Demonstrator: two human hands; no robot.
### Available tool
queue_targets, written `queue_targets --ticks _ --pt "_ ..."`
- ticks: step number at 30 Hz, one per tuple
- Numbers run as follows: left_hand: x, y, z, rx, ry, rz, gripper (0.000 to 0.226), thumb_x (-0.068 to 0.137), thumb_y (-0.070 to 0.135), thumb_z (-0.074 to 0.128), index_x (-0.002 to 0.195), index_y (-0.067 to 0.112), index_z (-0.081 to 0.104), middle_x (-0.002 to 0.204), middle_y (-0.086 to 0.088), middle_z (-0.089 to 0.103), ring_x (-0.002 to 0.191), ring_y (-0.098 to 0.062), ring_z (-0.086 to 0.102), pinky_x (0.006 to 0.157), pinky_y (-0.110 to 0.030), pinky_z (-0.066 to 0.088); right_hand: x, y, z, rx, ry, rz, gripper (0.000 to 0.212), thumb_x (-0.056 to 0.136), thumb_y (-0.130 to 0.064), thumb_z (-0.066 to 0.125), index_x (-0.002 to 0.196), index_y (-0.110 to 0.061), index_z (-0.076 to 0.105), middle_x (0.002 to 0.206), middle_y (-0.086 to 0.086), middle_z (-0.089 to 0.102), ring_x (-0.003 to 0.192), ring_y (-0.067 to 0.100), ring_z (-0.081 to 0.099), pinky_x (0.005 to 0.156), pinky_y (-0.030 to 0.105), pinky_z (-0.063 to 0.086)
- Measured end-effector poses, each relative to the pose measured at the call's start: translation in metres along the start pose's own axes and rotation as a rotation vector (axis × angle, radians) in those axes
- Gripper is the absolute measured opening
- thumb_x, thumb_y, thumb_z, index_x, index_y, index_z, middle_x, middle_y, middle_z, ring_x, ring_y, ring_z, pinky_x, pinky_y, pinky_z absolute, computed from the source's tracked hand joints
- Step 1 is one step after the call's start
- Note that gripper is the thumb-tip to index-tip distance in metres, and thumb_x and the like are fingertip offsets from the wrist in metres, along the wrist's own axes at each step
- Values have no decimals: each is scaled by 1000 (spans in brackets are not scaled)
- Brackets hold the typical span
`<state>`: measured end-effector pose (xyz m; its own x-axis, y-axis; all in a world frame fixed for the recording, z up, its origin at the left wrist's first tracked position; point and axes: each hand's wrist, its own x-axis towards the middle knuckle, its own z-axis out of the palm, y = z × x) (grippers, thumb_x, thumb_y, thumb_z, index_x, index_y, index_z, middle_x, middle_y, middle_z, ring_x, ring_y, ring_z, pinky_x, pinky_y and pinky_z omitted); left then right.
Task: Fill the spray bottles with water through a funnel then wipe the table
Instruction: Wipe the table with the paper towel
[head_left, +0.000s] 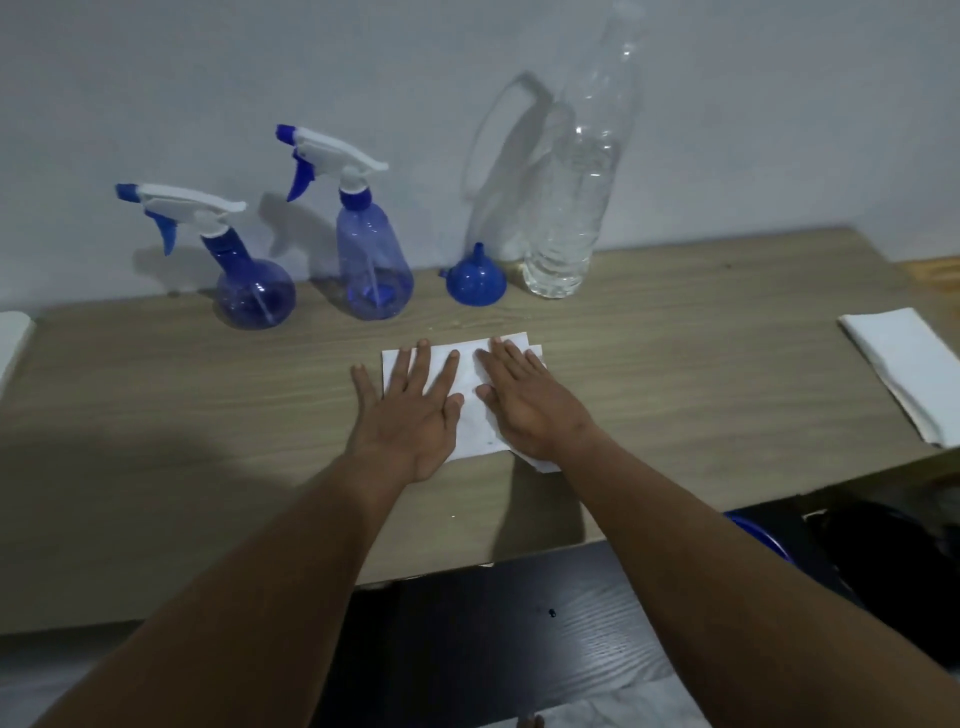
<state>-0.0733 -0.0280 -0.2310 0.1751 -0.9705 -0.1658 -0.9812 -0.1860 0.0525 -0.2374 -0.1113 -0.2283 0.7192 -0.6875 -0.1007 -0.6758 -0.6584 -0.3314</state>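
A white paper towel (475, 415) lies flat on the middle of the wooden table (182, 405). My left hand (410, 415) presses on its left part with straight, spread fingers. My right hand (524, 400) lies flat on its right part. Behind them, along the wall, stand a round blue spray bottle (249, 291) tilted to the left, a taller blue spray bottle (371, 260), a blue funnel (475, 280) resting mouth down, and a tall clear water bottle (576, 197) holding water in its lower part.
A folded white towel (909, 369) lies at the table's right edge, and another white piece (13, 338) shows at the far left edge. The white wall rises right behind the bottles. Below the table's front edge are a dark surface (519, 639) and a blue object (758, 535).
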Motion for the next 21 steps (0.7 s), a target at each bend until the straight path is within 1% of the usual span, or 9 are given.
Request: queue_targets --ticks 3,7,10,14,21 --pt "14 34 -1 11 -8 7 58 104 49 5 157 35 -13 167 -1 -12 154 -23 -9 115 -71 0 -9 35 -11 -42 -7 3 58 111 -35 22 161 -9 9 169 12 3 157 22 -1 122 29 -7" --pt "34 72 -5 3 -26 12 58 104 49 4 157 36 -14 167 -1 -14 154 -22 -12 115 -70 -3 -17 73 -21 -43 -4 26 58 111 -36 21 161 -9 8 169 10 2 157 20 -2 121 28 -8" --pt "43 94 -6 -11 -47 0 58 104 48 6 158 33 -11 167 -1 -15 153 -21 -14 115 -69 -5 -22 93 -27 -16 11 33 57 110 -36 21 161 -10 13 169 10 4 157 21 1 124 31 -4" --pt "54 114 -8 -6 -65 -3 60 105 47 5 159 23 -4 166 -2 -16 153 -22 -16 115 -69 -6 -28 113 -34 21 42 32 55 110 -36 23 158 -8 22 168 13 11 156 24 6 125 34 2" --pt "59 160 -5 4 -32 46 60 105 46 4 159 24 -6 167 -1 -14 154 -20 -13 115 -68 -6 -53 147 -47 -14 35 80 56 111 -35 21 160 -9 17 169 12 7 157 23 2 125 34 0"
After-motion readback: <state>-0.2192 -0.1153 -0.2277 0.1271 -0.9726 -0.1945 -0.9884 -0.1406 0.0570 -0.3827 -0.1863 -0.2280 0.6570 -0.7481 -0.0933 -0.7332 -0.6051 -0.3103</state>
